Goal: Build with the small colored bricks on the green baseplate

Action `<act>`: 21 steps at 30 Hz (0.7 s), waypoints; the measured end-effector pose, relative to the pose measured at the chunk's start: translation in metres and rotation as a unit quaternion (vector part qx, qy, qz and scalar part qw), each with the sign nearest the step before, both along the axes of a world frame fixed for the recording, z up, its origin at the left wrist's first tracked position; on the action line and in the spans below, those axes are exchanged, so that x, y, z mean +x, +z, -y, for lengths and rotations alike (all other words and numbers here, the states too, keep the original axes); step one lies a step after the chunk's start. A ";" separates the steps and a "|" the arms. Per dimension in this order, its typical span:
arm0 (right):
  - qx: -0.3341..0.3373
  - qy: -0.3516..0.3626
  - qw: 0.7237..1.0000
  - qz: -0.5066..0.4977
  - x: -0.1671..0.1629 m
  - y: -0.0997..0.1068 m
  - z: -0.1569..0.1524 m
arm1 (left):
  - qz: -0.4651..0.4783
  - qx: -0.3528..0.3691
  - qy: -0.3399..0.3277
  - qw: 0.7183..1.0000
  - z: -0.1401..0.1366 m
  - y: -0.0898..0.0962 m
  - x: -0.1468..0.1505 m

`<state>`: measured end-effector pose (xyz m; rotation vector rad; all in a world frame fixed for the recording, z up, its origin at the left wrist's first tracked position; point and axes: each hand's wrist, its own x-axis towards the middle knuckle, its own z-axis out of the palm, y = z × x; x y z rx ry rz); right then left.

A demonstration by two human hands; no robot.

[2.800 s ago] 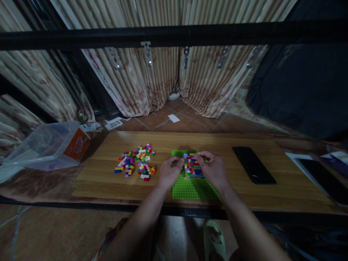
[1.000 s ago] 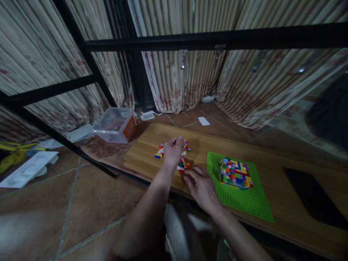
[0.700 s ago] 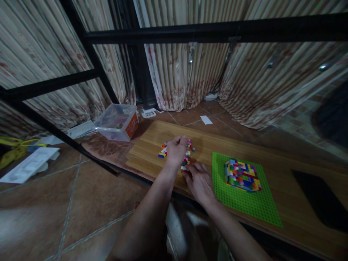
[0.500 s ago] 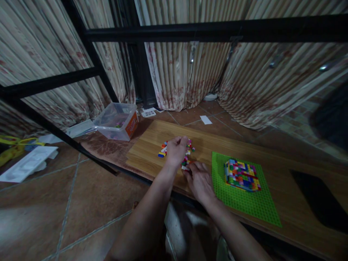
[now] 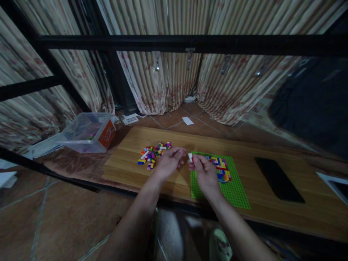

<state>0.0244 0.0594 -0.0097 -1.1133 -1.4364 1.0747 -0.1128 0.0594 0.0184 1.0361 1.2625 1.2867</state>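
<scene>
Both hands are coming back from the loose brick pile (image 5: pixel 153 152): the right hand (image 5: pixel 204 173) is pinching a small white brick (image 5: pixel 190 157) at the green baseplate's (image 5: pixel 233 190) left edge; the left hand (image 5: pixel 169 162) is loosely curled, apparently empty, suggesting placement on the multicoloured block (image 5: pixel 221 168)

Loose bricks (image 5: pixel 153 154) lie left of the baseplate (image 5: pixel 233 188) on the bench (image 5: pixel 127 166); a brick block (image 5: pixel 221 168) sits on the baseplate, a phone (image 5: pixel 278 178) to its right, a tub (image 5: pixel 87 132) off the bench's left end.
</scene>
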 end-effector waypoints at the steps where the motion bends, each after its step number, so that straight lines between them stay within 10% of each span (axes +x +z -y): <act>1: -0.013 -0.001 0.999 -0.029 0.002 0.001 -0.001 | 0.004 0.003 -0.028 1.000 0.000 -0.001 0.005; 21: -0.011 -0.042 0.999 -0.024 0.032 0.015 -0.006 | -0.023 0.069 -0.047 0.996 -0.001 -0.001 0.047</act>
